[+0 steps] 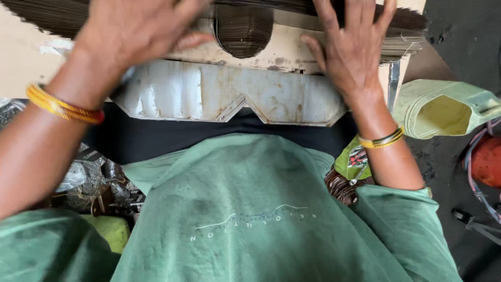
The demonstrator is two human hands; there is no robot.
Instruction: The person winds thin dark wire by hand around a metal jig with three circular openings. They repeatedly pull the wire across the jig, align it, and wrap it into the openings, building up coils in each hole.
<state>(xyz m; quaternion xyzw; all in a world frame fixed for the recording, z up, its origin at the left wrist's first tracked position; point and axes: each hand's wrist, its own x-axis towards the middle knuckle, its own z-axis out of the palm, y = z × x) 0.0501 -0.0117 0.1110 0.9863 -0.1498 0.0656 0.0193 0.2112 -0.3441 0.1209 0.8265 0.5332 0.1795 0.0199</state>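
A long flat bundle of thin dark sticks [245,28] lies across a worn whitish metal tray-like frame [224,96] at the top of the head view. My left hand [133,31] rests on the sticks at the left, fingers bent over them. Farther right, my right hand [352,44] presses flat on the sticks with its fingers spread. Both wrists carry yellow bangles. A green garment [261,209] covers my lap below the frame.
A pale green plastic container [443,107] lies open on its side at the right. Next to it are a red object [488,159] and some cords. A small bundle of dark sticks [342,185] sits by my right forearm. Crumpled plastic and scraps [88,180] lie at the left.
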